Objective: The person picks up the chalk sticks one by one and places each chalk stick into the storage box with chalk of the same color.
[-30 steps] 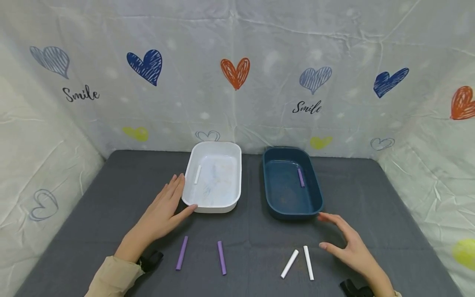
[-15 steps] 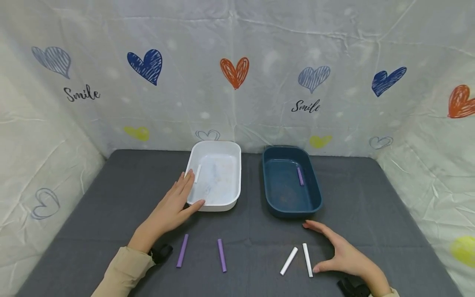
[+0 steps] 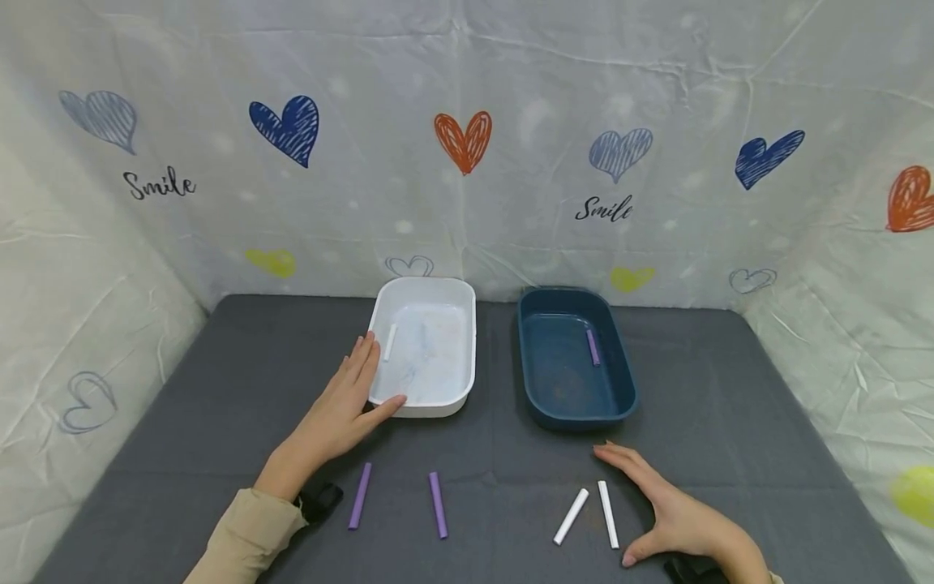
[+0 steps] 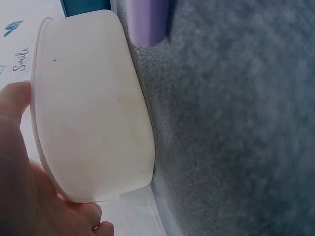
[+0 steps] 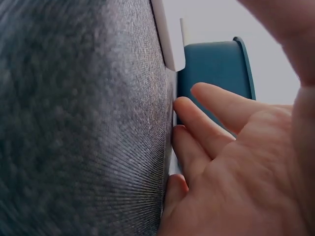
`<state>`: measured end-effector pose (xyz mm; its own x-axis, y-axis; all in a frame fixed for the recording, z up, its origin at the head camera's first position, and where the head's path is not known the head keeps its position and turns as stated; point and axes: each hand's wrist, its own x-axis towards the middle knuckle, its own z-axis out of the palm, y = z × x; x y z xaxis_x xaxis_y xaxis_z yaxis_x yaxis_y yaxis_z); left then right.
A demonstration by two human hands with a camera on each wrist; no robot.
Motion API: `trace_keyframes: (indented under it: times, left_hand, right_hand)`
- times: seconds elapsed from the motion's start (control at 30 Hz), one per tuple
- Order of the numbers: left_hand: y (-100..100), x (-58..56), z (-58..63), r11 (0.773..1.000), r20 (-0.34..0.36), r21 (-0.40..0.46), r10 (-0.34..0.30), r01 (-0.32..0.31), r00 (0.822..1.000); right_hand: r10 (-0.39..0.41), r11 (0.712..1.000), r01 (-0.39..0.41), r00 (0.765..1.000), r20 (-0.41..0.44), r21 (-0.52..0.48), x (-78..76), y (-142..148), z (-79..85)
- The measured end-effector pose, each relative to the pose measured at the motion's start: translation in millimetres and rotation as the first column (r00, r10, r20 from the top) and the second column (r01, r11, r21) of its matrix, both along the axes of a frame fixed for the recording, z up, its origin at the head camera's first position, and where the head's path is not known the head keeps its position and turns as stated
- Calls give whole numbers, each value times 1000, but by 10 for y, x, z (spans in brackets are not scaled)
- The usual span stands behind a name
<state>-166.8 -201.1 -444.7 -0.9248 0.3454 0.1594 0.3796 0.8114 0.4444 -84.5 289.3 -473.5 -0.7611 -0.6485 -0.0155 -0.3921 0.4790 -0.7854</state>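
My left hand (image 3: 339, 414) rests at the near left corner of a white tray (image 3: 461, 357), fingers straight along its side and thumb at the front rim. In the left wrist view, the thumb (image 4: 15, 98) touches the rim of the tray (image 4: 93, 108). A white chalk stick (image 3: 390, 342) lies inside. My right hand (image 3: 674, 511) hovers low with fingers and thumb spread, just right of two white chalk sticks, one upright (image 3: 608, 515) and one slanted (image 3: 571, 517). Nothing is between its fingers. In the right wrist view, the hand (image 5: 231, 157) has its fingers extended near the cloth.
A dark blue tray (image 3: 533, 381) holding one purple chalk stick (image 3: 593, 347) stands right of the white one. Two purple chalk sticks, a left one (image 3: 360, 496) and a right one (image 3: 438, 504), lie in front of the white tray. Behind hangs a heart-patterned sheet (image 3: 525, 81).
My left hand has shifted right, onto the white tray's corner. The right hand has come down and left from beside the blue tray to the white chalk sticks, its thumb spreading wider.
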Motion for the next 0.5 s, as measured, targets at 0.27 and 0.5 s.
trace_keyframes:
  times: [0.27, 0.5]
  left_hand:
    - [-9, -24, -73, 989, -7, 149, -11, 12, 1000]
    - [-5, -65, -145, 971, -51, 237, -7, 19, 999]
  right_hand:
    - [19, 999, -21, 999, -51, -32, 13, -11, -8]
    - [-11, 1000, 11, 998, -69, -6, 2, -34, -8]
